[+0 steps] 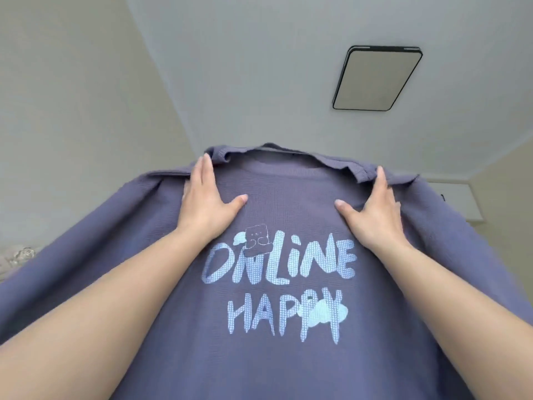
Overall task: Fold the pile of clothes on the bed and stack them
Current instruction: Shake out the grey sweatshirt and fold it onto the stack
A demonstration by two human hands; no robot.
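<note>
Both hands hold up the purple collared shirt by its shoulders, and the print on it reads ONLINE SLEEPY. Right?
Not quite. The head view shows the print reads ONLINE HAPPY, not SLEEPY. The rest stands: the left hand and right hand hold up the purple collared shirt near its shoulders.

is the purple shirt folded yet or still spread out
Spread out, not folded. Both hands, left and right, hold the purple shirt up by its shoulders, its whole print showing flat.
</note>
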